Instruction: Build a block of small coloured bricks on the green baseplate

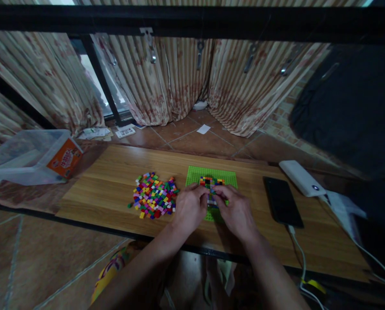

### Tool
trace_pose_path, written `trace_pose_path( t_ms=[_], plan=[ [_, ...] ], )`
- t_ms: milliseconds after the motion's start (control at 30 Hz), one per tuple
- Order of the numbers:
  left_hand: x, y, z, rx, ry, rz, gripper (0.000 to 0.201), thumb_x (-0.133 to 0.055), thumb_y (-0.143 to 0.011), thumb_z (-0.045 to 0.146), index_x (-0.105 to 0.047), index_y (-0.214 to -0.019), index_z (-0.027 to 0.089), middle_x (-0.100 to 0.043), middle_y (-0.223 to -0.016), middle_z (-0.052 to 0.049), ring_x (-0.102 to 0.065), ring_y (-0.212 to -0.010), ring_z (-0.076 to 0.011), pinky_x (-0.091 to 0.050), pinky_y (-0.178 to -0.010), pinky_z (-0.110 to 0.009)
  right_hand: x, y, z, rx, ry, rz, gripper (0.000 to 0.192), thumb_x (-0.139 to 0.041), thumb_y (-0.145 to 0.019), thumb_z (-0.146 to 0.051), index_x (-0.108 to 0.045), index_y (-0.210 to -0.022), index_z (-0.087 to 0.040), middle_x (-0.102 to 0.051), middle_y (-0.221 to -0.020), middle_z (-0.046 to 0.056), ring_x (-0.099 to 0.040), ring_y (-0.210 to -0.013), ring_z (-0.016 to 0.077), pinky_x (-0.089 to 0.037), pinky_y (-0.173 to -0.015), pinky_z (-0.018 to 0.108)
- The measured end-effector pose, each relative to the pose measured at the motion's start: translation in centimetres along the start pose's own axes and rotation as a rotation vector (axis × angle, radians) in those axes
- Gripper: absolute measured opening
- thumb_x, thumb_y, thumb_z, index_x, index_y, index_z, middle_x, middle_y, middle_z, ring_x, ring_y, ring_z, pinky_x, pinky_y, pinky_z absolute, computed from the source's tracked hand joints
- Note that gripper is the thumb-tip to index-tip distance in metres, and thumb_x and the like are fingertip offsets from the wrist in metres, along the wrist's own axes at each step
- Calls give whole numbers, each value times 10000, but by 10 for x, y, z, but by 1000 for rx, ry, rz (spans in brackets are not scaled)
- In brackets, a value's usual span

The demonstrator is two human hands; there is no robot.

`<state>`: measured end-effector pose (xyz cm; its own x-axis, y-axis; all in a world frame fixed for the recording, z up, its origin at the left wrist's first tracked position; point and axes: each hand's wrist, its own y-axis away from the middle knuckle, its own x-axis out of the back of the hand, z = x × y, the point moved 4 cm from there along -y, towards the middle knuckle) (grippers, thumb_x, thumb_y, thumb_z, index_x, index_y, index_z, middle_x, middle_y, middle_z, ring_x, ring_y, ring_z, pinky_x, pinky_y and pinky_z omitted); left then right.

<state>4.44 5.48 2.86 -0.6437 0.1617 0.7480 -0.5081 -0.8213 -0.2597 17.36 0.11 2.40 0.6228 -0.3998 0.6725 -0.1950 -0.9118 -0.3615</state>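
Note:
A bright green studded baseplate (195,173) lies on the wooden table, with several coloured toy bricks (206,181) built up on its middle. Over the plate, my left hand (192,204) and my right hand (235,209) meet, fingertips close together. Both hands are closed in a pinch above the bricks. Something small and bluish shows between the fingertips, too small to name for certain, and the fingers partly hide it. Left of my left hand spreads a loose pile of multicoloured bricks (155,196).
A black phone (282,201) with a white cable lies to the right, beside a white power bank (302,177). At the far left stands a clear plastic bin (27,157) with an orange label. Striped curtains (169,82) hang behind the table (115,185).

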Motion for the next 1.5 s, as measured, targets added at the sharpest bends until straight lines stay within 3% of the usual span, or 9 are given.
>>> trace_pose_path(
  t_ms=[267,633,933,1500],
  plan=[
    [-8,5,5,-97,-113,-23,190,-504,-879,166,-684,-926,207,-644,-888,-36,-594,-879,-166,-488,-847,-296,-1,-2,-2,37,74,-18,206,-491,-852,-155,-648,-967,-220,-666,-912,52,-629,-870,211,-495,-785,351],
    [-10,5,8,-86,-152,-29,199,-495,-890,196,-679,-965,199,-632,-920,-50,-577,-886,-187,-482,-869,-339,8,0,-1,11,-4,62,190,-496,-861,-167,-673,-817,-221,-644,-859,34,-632,-803,168,-498,-753,299],
    [-11,5,9,-78,-176,-19,211,-470,-905,213,-675,-945,190,-626,-917,-56,-577,-879,-189,-482,-859,-345,7,5,4,26,17,17,336,-436,-841,-126,-735,-936,-248,-641,-986,53,-628,-890,188,-515,-835,343],
    [-11,6,10,-69,-184,-34,185,-489,-884,188,-661,-950,185,-628,-951,-62,-577,-895,-198,-481,-872,-359,1,9,6,29,245,25,342,-429,-864,-156,-740,-963,-255,-637,-1040,74,-620,-928,230,-513,-815,384]
  ],
)
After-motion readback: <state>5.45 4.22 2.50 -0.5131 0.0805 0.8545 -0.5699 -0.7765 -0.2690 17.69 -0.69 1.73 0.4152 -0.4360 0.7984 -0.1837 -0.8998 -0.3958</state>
